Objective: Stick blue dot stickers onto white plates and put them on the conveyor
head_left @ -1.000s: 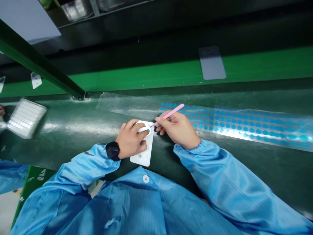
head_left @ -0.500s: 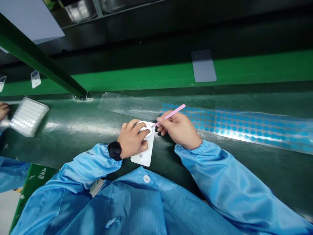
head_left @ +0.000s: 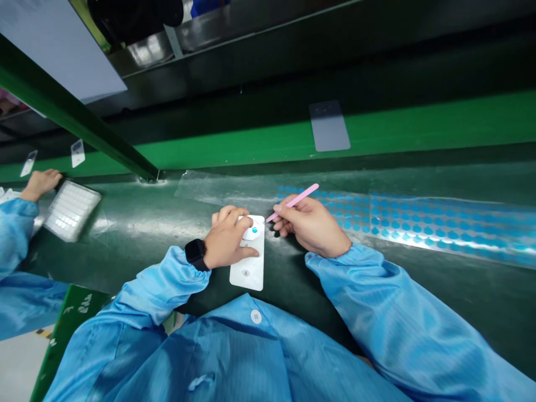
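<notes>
Beside the white plate (head_left: 248, 267), right hand (head_left: 312, 225) pinches pink tweezers (head_left: 293, 202).

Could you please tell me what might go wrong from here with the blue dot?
The blue dot sits by the fingertips of the left hand on the white panel; a finger might smear or shift it. The pink tool in the right hand points at the panel's edge and could scratch it.

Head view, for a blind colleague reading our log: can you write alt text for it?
A left hand rests on a white plate on a green table, while the right hand holds a pink stick, its tip near a blue dot on the plate. A clear sheet of blue dots lies behind; far left, a co-worker's hand is beside a white tray.
</notes>
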A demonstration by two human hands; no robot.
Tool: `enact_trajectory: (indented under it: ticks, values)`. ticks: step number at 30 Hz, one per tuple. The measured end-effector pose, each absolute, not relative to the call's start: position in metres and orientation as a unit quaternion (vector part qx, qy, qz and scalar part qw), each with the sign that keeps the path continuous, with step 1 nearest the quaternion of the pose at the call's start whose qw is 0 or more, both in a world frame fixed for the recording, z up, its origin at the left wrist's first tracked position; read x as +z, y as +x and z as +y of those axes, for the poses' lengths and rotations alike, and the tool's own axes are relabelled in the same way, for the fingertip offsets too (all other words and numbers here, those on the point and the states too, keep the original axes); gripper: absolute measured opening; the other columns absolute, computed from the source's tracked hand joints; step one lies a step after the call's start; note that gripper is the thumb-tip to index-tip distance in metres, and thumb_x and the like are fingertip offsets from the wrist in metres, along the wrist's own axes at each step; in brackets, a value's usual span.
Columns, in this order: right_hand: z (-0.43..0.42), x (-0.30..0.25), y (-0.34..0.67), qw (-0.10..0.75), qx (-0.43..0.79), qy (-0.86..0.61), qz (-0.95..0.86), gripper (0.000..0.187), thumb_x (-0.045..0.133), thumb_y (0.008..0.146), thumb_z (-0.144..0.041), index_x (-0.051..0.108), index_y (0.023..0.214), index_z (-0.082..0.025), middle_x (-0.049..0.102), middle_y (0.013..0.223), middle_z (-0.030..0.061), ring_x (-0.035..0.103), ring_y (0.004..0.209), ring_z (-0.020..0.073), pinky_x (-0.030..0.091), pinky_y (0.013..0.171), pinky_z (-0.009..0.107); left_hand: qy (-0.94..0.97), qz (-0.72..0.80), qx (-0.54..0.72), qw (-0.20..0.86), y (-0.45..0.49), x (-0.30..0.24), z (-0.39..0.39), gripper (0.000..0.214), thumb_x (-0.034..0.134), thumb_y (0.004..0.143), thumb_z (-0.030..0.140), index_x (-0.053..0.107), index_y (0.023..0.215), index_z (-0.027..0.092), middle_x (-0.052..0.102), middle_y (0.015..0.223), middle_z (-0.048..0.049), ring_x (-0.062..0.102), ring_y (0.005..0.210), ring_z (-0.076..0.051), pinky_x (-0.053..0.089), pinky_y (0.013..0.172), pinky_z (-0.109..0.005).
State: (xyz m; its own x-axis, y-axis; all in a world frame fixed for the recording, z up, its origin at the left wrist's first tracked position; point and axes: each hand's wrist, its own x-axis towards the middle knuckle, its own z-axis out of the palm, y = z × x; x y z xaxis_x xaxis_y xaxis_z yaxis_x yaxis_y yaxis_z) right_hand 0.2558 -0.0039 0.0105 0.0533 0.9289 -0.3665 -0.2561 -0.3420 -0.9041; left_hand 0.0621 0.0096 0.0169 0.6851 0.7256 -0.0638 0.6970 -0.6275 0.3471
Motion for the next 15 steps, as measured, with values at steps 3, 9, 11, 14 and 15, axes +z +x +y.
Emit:
enact_trajectory:
  ticks: [3,9,11,14,15]
  values:
    - [-0.003,0.012,0.257,0.48,0.632,-0.529,-0.303,0.04,0.084,0.057,-0.046,0.057,0.065,-0.017,0.06,0.05,-0.0005,0.055,0.04,0.0097,0.045,0.035,0.019,0.889,0.416,0.011,0.19,0.066,0.024,0.019,0.059,0.088,0.059,0.038,0.054,0.103,0.02,0.056,0.113,-0.0082,0.044,0.115,-0.031,0.04,0.092,-0.048]
    - [0.0,0.01,0.257,0.481,0.653,-0.512,-0.282,0.037,0.082,0.054,-0.042,0.055,0.063,-0.017,0.059,0.049,-0.0014,0.054,0.039,0.0093,0.044,0.033,0.018,0.868,0.447,0.01,0.218,0.075,0.047,0.064,0.047,0.083,0.063,0.02,0.054,0.1,0.02,0.052,0.106,-0.0028,0.054,0.1,-0.019,0.048,0.088,-0.03]
    - [0.0,0.011,0.256,0.479,0.658,-0.513,-0.273,0.035,0.08,0.055,-0.041,0.054,0.063,-0.018,0.059,0.049,-0.0019,0.053,0.038,0.0088,0.043,0.033,0.018,0.873,0.453,0.033,0.177,0.078,0.062,0.094,0.043,0.081,0.064,0.015,0.055,0.098,0.02,0.052,0.104,-0.0021,0.053,0.104,-0.018,0.047,0.092,-0.028]
    - [0.0,0.012,0.254,0.484,0.653,-0.514,-0.275,0.032,0.077,0.058,-0.038,0.052,0.061,-0.018,0.058,0.048,-0.0021,0.052,0.037,0.0092,0.041,0.031,0.018,0.871,0.473,0.068,0.115,0.083,0.088,0.149,0.035,0.076,0.07,0.011,0.058,0.1,0.017,0.054,0.111,-0.0044,0.051,0.111,-0.018,0.044,0.098,-0.029]
    - [0.001,0.012,0.254,0.487,0.651,-0.513,-0.277,0.031,0.076,0.059,-0.037,0.052,0.061,-0.018,0.059,0.048,-0.0019,0.053,0.037,0.0095,0.04,0.031,0.018,0.865,0.488,0.078,0.091,0.085,0.096,0.167,0.031,0.073,0.075,0.015,0.059,0.103,0.015,0.054,0.116,-0.0059,0.052,0.112,-0.019,0.044,0.099,-0.033]
